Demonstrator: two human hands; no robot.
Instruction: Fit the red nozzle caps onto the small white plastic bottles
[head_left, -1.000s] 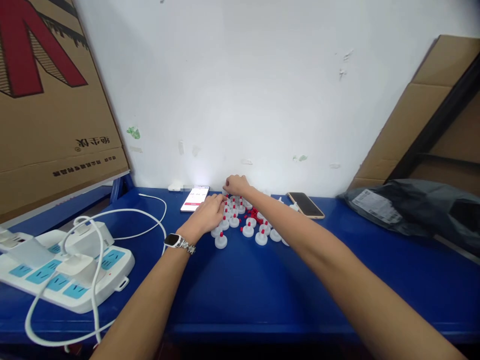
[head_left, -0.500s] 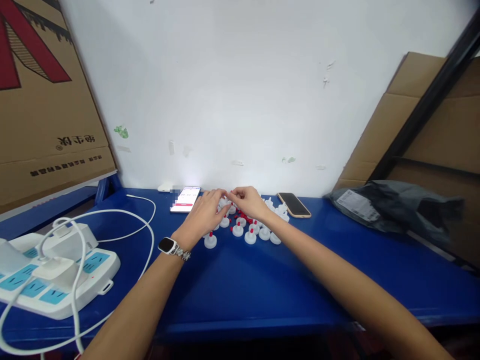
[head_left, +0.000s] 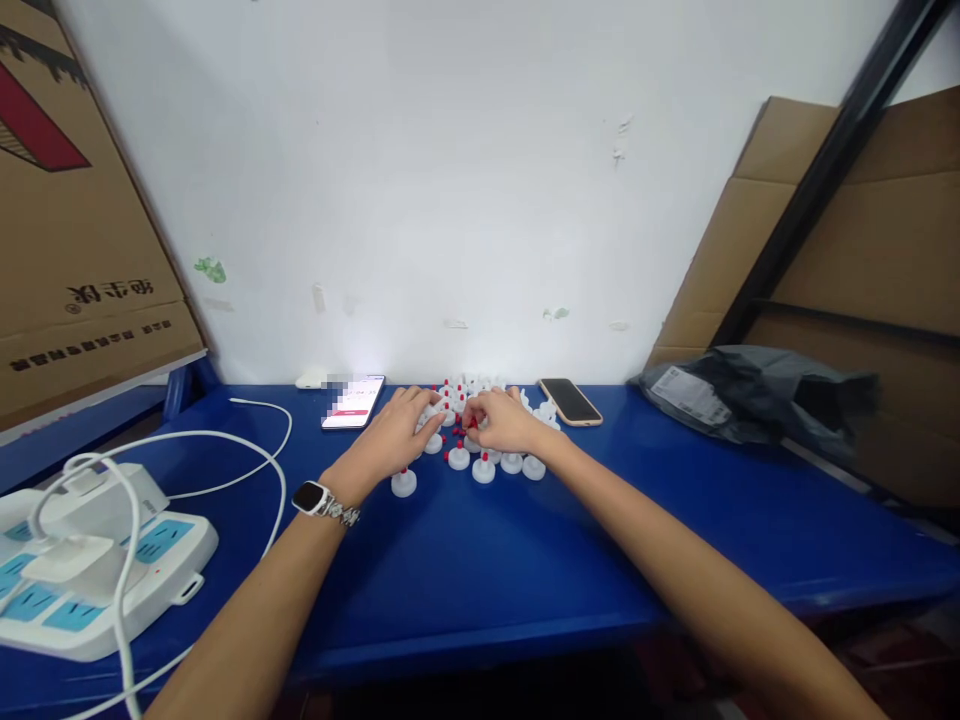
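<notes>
Several small white caps with red tips (head_left: 483,468) stand in a cluster on the blue table (head_left: 480,560) near the wall, with loose red pieces (head_left: 457,432) among them. My left hand (head_left: 397,432), a watch on its wrist, rests fingers-down on the left side of the cluster, touching a white cap. My right hand (head_left: 501,420) is curled over the middle of the cluster, its fingertips pinching a small red piece. The two hands almost meet.
A lit phone (head_left: 352,400) lies left of the cluster and a dark phone (head_left: 570,401) right of it. A white power strip with plugs and cable (head_left: 97,560) sits at the left. A grey bag (head_left: 750,400) and cardboard sheets (head_left: 847,250) stand at right.
My right hand drew back from the wall side onto the middle of the cluster and pinched a red piece. My left hand stayed on the cluster. The view swung left.
</notes>
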